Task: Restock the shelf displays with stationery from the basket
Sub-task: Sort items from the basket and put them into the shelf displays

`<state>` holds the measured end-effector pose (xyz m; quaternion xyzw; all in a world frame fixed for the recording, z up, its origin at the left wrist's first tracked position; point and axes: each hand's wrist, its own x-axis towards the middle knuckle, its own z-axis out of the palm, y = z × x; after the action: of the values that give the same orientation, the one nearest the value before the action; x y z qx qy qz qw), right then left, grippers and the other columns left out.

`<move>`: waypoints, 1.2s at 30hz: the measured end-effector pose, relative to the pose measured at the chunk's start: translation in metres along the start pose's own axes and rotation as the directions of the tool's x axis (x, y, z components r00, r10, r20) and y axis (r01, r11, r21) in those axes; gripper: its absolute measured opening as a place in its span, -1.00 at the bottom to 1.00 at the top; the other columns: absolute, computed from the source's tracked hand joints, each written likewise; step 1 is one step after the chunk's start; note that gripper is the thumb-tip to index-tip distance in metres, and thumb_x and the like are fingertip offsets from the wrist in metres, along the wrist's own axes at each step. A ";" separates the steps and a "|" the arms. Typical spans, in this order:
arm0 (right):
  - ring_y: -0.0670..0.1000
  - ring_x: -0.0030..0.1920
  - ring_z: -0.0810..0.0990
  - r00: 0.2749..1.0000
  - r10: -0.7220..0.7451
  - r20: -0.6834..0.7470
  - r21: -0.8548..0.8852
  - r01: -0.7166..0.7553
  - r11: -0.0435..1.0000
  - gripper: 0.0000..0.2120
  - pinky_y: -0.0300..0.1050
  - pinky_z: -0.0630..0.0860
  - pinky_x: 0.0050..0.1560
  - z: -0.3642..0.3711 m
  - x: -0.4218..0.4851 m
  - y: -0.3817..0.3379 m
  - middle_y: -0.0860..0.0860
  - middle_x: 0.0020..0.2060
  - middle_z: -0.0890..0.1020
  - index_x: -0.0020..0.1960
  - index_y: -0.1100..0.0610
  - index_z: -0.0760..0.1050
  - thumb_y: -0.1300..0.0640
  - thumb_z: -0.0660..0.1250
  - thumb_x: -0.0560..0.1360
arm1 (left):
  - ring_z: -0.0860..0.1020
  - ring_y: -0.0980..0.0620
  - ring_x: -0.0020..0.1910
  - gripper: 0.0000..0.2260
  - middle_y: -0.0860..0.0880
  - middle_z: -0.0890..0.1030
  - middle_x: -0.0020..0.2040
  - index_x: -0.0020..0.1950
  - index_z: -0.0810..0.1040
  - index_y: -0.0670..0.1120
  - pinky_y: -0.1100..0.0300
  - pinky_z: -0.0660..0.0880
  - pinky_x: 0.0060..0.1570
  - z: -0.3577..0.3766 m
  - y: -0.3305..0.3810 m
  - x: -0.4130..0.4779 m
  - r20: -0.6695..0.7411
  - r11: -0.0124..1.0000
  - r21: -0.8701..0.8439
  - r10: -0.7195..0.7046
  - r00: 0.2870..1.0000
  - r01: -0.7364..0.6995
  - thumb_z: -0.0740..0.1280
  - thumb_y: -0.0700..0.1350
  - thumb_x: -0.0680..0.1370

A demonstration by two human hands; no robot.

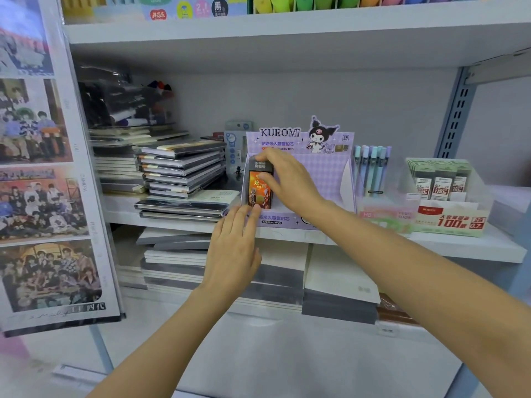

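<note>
Step in hand: we judge that we are seating a small pack (258, 193) upright at the left end of the purple display box (324, 173) on the middle shelf (448, 245).
Where the pack is: it stands on end inside the display box, close to the left wall, with its lower end behind the front lip. We cannot tell whether it rests on the floor of the box yet.
Right hand (290, 182): it curls over the pack from the right, fingers across the dark top and thumb on the orange front. This is a light pinch, not a fist.
Left hand (232, 248): the fingers are straight and together, with the tips touching the foot of the pack at the front lip. It holds nothing.
How we do it well: we steer the top with the right hand and steady the foot with the left fingertips, so the pack goes down straight and does not tip over the lip. We set it flush to the left wall, printed face outward, so more packs can line up beside it.
What to watch: the display box looks like light card and may slide back if we push hard. The stack of notebooks (181, 170) sits just beside it on the left, and the pens (372, 168) just to the right.
Basket: it is not in view, so we cannot say how much stock is left.
</note>
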<state>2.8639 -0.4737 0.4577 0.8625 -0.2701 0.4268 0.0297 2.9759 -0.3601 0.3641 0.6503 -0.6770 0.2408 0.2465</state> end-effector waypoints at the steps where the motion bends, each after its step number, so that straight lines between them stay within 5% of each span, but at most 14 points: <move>1: 0.01 0.21 0.47 0.999 0.020 0.040 0.009 -0.021 1.000 -0.75 0.00 0.45 0.19 -0.001 0.000 0.001 0.00 0.19 0.56 0.22 0.14 0.45 0.15 0.32 0.55 | 0.18 -0.13 0.51 -0.37 -0.15 0.28 0.49 0.55 0.18 -0.14 0.02 0.13 0.47 0.001 0.001 0.000 0.009 1.000 0.022 -0.006 1.000 0.006 0.32 -0.20 0.50; 4: 0.04 0.27 0.46 0.986 0.060 0.153 0.000 -0.061 0.998 -0.69 0.00 0.46 0.22 -0.008 0.002 -0.001 0.04 0.28 0.51 0.31 0.13 0.38 0.18 0.29 0.57 | 0.12 -0.12 0.53 -0.36 -0.13 0.23 0.52 0.57 0.13 -0.13 0.04 0.10 0.47 0.001 0.005 0.000 0.023 0.999 0.038 -0.025 0.999 0.024 0.29 -0.19 0.52; 7: 0.08 0.52 0.17 0.963 0.059 0.263 -0.010 -0.058 0.998 -0.49 -0.01 0.16 0.46 -0.019 -0.009 -0.003 0.08 0.51 0.25 0.49 0.09 0.23 0.12 0.28 0.59 | 0.02 -0.11 0.56 -0.34 -0.12 0.12 0.57 0.58 0.06 -0.15 0.04 0.04 0.50 -0.005 0.010 -0.003 0.036 0.999 -0.002 -0.040 0.999 0.040 0.28 -0.12 0.54; 9: 0.03 0.54 0.10 0.984 -0.016 0.175 0.015 0.013 1.000 -0.45 -0.04 0.07 0.51 -0.027 -0.032 -0.008 0.06 0.53 0.19 0.53 0.10 0.18 0.09 0.27 0.60 | 0.10 -0.17 0.54 -0.34 -0.19 0.17 0.55 0.55 0.14 -0.22 -0.01 0.10 0.48 -0.008 0.017 -0.008 0.003 0.998 -0.062 -0.030 1.000 0.030 0.32 -0.16 0.50; 12: 0.01 0.27 0.48 0.993 -0.071 -0.093 0.201 0.088 0.976 -0.69 -0.12 0.42 0.25 -0.027 -0.093 -0.011 0.06 0.25 0.55 0.32 0.18 0.46 0.16 0.24 0.59 | 0.42 -0.24 0.30 -0.42 -0.26 0.44 0.34 0.41 0.35 -0.31 -0.10 0.40 0.24 0.004 0.035 -0.027 -0.139 0.978 -0.201 0.028 0.990 -0.056 0.38 -0.29 0.41; 14: -0.02 0.02 0.61 0.992 0.046 -0.119 0.327 -0.005 0.945 -0.81 -0.17 0.51 -0.05 -0.018 -0.146 -0.003 -0.03 0.00 0.64 0.14 0.15 0.54 0.16 0.23 0.59 | 0.50 -0.20 0.10 -0.52 -0.22 0.53 0.18 0.32 0.44 -0.27 -0.06 0.47 0.02 0.026 0.052 -0.044 -0.172 0.953 -0.271 0.091 0.981 -0.136 0.37 -0.32 0.40; 17: -0.08 -0.13 0.63 0.963 0.270 -0.016 0.365 -0.245 0.898 -0.87 -0.21 0.50 -0.21 0.007 -0.233 0.027 -0.08 -0.15 0.65 0.03 0.16 0.58 0.21 0.25 0.59 | 0.54 -0.20 -0.11 -0.66 -0.18 0.57 -0.03 0.17 0.52 -0.21 -0.07 0.48 -0.21 0.077 0.079 -0.079 0.001 0.929 -0.308 0.217 0.976 -0.206 0.36 -0.35 0.39; 19: -0.09 -0.18 0.64 0.905 0.415 0.090 0.340 -0.419 0.842 -0.87 -0.14 0.54 -0.23 0.026 -0.293 0.050 -0.03 -0.17 0.66 0.00 0.19 0.58 0.24 0.25 0.59 | 0.53 -0.17 -0.02 -0.69 -0.14 0.56 0.03 0.19 0.52 -0.17 -0.02 0.46 -0.16 0.117 0.094 -0.114 0.246 0.940 -0.327 0.182 0.952 -0.096 0.32 -0.31 0.45; 21: -0.06 -0.28 0.63 0.812 0.539 0.226 0.304 -0.584 0.753 -0.87 -0.03 0.59 -0.23 0.045 -0.350 0.071 -0.03 -0.22 0.65 -0.02 0.15 0.58 0.22 0.25 0.59 | 0.47 -0.09 0.15 -0.72 -0.07 0.50 0.18 0.26 0.48 -0.13 0.10 0.40 -0.06 0.157 0.101 -0.157 0.482 0.948 -0.311 0.092 0.871 0.072 0.24 -0.23 0.55; 24: -0.05 -0.31 0.61 0.656 0.561 0.505 0.134 -0.702 0.699 -0.88 0.00 0.59 -0.18 0.075 -0.431 0.093 -0.11 -0.23 0.63 -0.01 0.08 0.58 0.17 0.26 0.58 | 0.35 -0.05 0.35 -0.67 -0.06 0.36 0.39 0.40 0.36 -0.09 0.14 0.39 0.12 0.205 0.107 -0.222 0.763 0.956 -0.246 0.089 0.640 0.161 0.18 -0.13 0.63; 26: 0.00 -0.18 0.60 0.501 0.559 0.661 0.009 -0.750 0.662 -0.86 0.02 0.57 -0.06 0.094 -0.477 0.102 -0.03 -0.07 0.64 0.10 0.07 0.55 0.16 0.27 0.57 | 0.17 -0.04 0.51 -0.52 -0.09 0.13 0.56 0.55 0.14 -0.12 0.09 0.26 0.38 0.226 0.111 -0.257 0.878 0.972 -0.190 0.106 0.466 0.138 0.15 -0.06 0.66; 28: 0.01 0.00 0.57 0.357 0.547 0.757 -0.066 -0.792 0.608 -0.71 0.00 0.53 0.11 0.109 -0.509 0.105 0.03 0.19 0.54 0.30 0.05 0.45 0.15 0.28 0.58 | -0.03 -0.03 0.57 -0.44 -0.07 -0.07 0.61 0.59 -0.06 -0.14 0.11 0.08 0.48 0.240 0.112 -0.284 0.925 0.983 -0.139 0.085 0.371 0.123 0.10 -0.03 0.67; 31: 0.02 0.22 0.47 0.330 0.511 0.794 -0.074 -0.781 0.620 -0.52 -0.14 0.41 0.23 0.127 -0.532 0.105 0.03 0.36 0.33 0.46 0.02 0.26 0.11 0.28 0.58 | -0.15 -0.05 0.58 -0.44 -0.07 -0.08 0.61 0.59 -0.08 -0.18 0.12 -0.02 0.52 0.254 0.112 -0.309 0.899 0.984 -0.145 0.087 0.429 0.104 0.10 -0.07 0.67; 36: -0.02 0.12 0.49 0.322 0.611 0.723 -0.070 -0.846 0.529 -0.54 -0.19 0.43 0.22 0.157 -0.538 0.088 0.02 0.29 0.25 0.40 0.02 0.29 0.10 0.35 0.55 | -0.06 -0.04 0.58 -0.47 -0.08 0.12 0.58 0.56 0.12 -0.17 0.16 0.01 0.51 0.262 0.113 -0.324 0.804 0.958 -0.214 0.063 0.591 0.189 0.17 -0.20 0.60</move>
<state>2.6702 -0.3556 -0.0625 0.7221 -0.5509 0.0871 -0.4092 2.8680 -0.2777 -0.0459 0.6712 -0.7179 -0.1843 0.0114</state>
